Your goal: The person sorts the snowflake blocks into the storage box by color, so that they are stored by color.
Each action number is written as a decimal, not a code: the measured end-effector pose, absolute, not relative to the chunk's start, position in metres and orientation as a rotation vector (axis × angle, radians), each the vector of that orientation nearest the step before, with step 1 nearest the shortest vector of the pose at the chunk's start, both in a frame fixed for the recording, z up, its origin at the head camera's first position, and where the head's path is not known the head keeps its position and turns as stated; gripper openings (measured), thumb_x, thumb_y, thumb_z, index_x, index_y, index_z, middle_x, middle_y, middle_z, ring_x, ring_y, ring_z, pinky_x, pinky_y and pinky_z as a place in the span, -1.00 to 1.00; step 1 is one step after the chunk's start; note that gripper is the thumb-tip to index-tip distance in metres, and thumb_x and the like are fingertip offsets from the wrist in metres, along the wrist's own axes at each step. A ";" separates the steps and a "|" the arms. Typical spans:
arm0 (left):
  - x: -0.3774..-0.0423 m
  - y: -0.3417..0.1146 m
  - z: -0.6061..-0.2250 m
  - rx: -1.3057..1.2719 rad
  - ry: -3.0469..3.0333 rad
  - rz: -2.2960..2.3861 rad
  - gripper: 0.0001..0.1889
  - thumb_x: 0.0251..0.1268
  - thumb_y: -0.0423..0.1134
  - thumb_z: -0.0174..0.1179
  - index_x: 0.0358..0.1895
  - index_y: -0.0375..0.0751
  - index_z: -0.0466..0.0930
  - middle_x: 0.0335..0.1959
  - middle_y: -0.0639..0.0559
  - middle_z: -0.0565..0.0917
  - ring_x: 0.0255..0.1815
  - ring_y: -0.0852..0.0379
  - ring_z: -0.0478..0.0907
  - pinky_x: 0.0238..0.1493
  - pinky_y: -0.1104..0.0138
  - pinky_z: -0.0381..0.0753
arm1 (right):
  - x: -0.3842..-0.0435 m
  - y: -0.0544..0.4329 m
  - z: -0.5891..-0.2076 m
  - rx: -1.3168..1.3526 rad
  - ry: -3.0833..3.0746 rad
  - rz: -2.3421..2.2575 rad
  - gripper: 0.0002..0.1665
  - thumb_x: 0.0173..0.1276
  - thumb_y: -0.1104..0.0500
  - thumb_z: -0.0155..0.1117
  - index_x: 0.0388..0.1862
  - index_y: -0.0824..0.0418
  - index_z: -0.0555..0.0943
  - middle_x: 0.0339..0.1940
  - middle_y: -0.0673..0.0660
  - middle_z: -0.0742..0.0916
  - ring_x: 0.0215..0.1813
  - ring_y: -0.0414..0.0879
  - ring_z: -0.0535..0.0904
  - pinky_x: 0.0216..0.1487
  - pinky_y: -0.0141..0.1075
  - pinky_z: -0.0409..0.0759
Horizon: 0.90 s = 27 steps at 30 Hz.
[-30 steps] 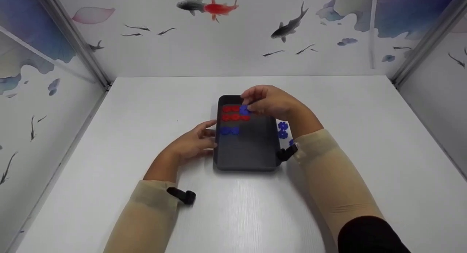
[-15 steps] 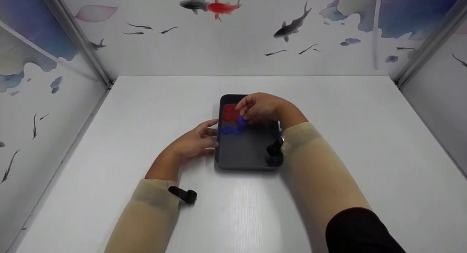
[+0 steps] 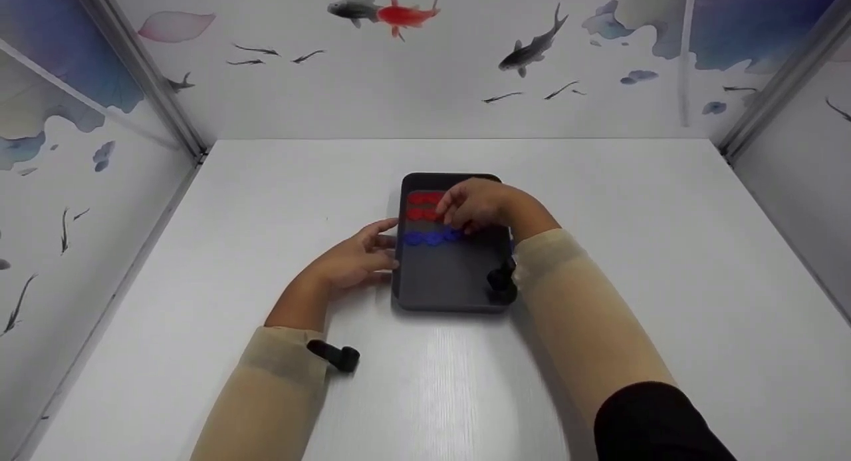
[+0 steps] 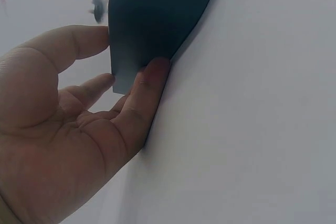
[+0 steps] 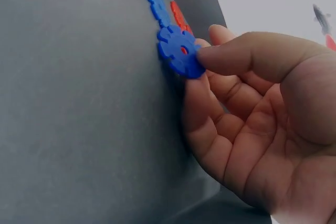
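Note:
A dark grey tray [image 3: 452, 285] lies on the white table. My left hand [image 3: 352, 261] rests against its left wall, fingers extended along the outside in the left wrist view. Over the tray's inside, my right hand [image 3: 480, 203] pinches a blue notched plastic disc [image 5: 178, 51], a snowflake-shaped piece with a hole in its middle, between thumb and fingers. The disc is at the right end of a row with two more blue discs [image 3: 423, 238]. Above that row lie two rows of red discs [image 3: 422, 213], partly covered by the right hand.
A white table [image 3: 266, 181] surrounds the tray. Printed fish panels [image 3: 425, 82] stand behind and on both sides. Black wrist camera mounts [image 3: 342, 358] stick out from the sleeves; the right one overlaps the tray's right edge.
The right hand has carried the blue disc down from beside the upper red row to the end of the blue row. The left hand stays against the tray.

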State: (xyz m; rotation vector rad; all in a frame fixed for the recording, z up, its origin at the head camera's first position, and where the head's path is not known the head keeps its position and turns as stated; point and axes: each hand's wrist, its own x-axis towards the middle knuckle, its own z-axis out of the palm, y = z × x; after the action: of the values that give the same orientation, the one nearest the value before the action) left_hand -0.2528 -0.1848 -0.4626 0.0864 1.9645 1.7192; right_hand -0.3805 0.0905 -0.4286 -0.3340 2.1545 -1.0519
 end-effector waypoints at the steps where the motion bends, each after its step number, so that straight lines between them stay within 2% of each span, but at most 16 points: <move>1: -0.253 -0.185 -0.462 0.089 1.969 1.716 -0.09 0.39 -0.41 0.24 0.72 0.23 0.10 0.59 -0.11 0.37 0.50 -0.13 0.51 0.54 -0.03 0.55 | -0.380 0.091 -0.428 -0.334 2.167 -1.043 -0.69 0.41 0.32 0.41 0.10 0.13 0.74 -0.07 0.06 0.79 -0.18 -0.07 0.64 -0.11 -0.23 0.75; 8: -0.252 -0.183 -0.459 0.058 1.950 1.736 -0.08 0.37 -0.41 0.26 0.72 0.25 0.11 0.55 -0.06 0.38 0.49 -0.10 0.53 0.54 -0.01 0.55 | -0.378 0.094 -0.426 -0.377 2.280 -1.033 -0.68 0.36 0.21 0.42 0.08 0.07 0.76 -0.02 0.05 0.79 -0.10 -0.05 0.67 -0.07 -0.21 0.73; 14: -0.252 -0.183 -0.462 0.068 1.947 1.737 -0.08 0.39 -0.41 0.25 0.73 0.24 0.09 0.57 -0.08 0.38 0.50 -0.11 0.51 0.55 -0.03 0.54 | -0.374 0.101 -0.416 -0.422 2.304 -1.095 -0.68 0.40 0.14 0.41 0.12 0.06 0.74 -0.07 0.08 0.79 -0.20 0.00 0.64 -0.16 -0.12 0.69; 18: -0.252 -0.183 -0.462 0.074 1.955 1.732 -0.08 0.40 -0.41 0.25 0.74 0.24 0.08 0.57 -0.09 0.38 0.51 -0.11 0.51 0.55 -0.04 0.53 | -0.366 0.106 -0.405 -0.504 2.277 -1.191 -0.68 0.45 0.15 0.40 0.16 0.09 0.73 -0.08 0.06 0.79 -0.18 0.02 0.64 -0.08 -0.05 0.72; 23: -0.252 -0.183 -0.462 0.079 1.950 1.742 -0.07 0.39 -0.43 0.25 0.74 0.22 0.08 0.57 -0.12 0.38 0.52 -0.13 0.49 0.56 -0.06 0.52 | -0.351 0.116 -0.391 -0.565 2.253 -1.313 -0.67 0.48 0.18 0.42 0.19 0.09 0.71 -0.02 0.09 0.80 -0.07 0.01 0.71 -0.09 -0.18 0.74; 27: -0.251 -0.183 -0.462 0.073 1.943 1.748 -0.07 0.40 -0.44 0.25 0.74 0.23 0.08 0.57 -0.12 0.38 0.52 -0.14 0.49 0.55 -0.07 0.52 | -0.340 0.130 -0.386 -0.600 2.253 -1.367 -0.65 0.50 0.20 0.39 0.23 0.09 0.70 -0.02 0.10 0.78 -0.02 0.10 0.70 -0.11 -0.23 0.73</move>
State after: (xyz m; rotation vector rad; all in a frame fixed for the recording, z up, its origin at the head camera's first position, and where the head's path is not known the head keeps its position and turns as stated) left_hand -0.2515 -0.1828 -0.4623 0.0733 1.9428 1.7485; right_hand -0.3396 0.1302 -0.3863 -0.5997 2.2531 -1.3671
